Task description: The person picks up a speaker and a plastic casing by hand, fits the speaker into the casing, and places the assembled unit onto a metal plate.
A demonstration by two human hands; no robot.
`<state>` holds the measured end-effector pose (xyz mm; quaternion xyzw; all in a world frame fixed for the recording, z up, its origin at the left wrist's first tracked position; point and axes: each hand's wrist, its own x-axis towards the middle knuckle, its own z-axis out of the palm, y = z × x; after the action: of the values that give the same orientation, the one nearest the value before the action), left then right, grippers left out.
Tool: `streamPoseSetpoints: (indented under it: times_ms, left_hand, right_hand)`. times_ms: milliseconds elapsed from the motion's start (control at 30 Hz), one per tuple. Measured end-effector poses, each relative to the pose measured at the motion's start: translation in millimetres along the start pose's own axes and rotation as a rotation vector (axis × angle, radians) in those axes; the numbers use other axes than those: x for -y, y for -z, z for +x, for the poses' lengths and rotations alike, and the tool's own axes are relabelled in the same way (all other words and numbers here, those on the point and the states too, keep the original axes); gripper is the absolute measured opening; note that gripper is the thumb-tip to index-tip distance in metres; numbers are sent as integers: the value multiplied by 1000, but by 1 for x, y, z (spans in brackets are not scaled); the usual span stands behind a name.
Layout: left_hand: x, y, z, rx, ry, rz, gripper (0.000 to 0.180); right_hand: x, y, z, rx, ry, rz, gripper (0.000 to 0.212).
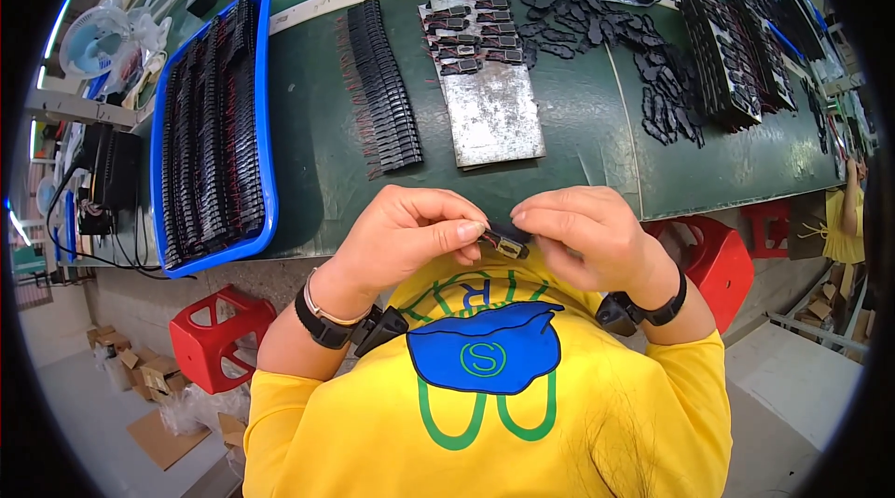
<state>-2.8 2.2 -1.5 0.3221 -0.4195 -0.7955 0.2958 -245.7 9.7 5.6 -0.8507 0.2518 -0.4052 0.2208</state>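
In front of my chest, my left hand (419,232) pinches a small black part with thin wires and a pale, yellowish component (508,247) between thumb and fingers. My right hand (589,229) is closed at the part's other side, thumb and fingertips together; what they grip is hidden. Straight ahead on the table lies a scuffed metal plate (494,120), with several similar small wired parts (499,41) in rows on its far half. To its left runs a long row of black wired pieces (384,97).
A blue tray (268,116) packed with black wired parts sits at the left. Loose black flat pieces (662,92) spread at the right, beside stacked black-and-silver parts (727,60). Red stools (219,335) stand below the green table (578,139). Another person in yellow (844,218) is far right.
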Motion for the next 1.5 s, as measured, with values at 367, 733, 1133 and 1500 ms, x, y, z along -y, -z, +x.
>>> streamPoseSetpoints:
  times_ms: [367, 733, 1133, 1500]
  left_hand:
    - [-4, -13, -2, -56, -58, 302, 13]
    - [1, -13, 0, -173, -17, 183, 15]
    - [7, -22, 3, -229, 3, 77, 19]
    - [10, -21, 1, -190, -24, 24, 21]
  right_hand:
    - [4, 1, -6, 59, -29, -183, 35]
    - [5, 14, -8, -57, -281, -130, 34]
    - [21, -11, -2, -110, -142, -293, 32]
    - [18, -14, -3, -112, -155, -253, 32]
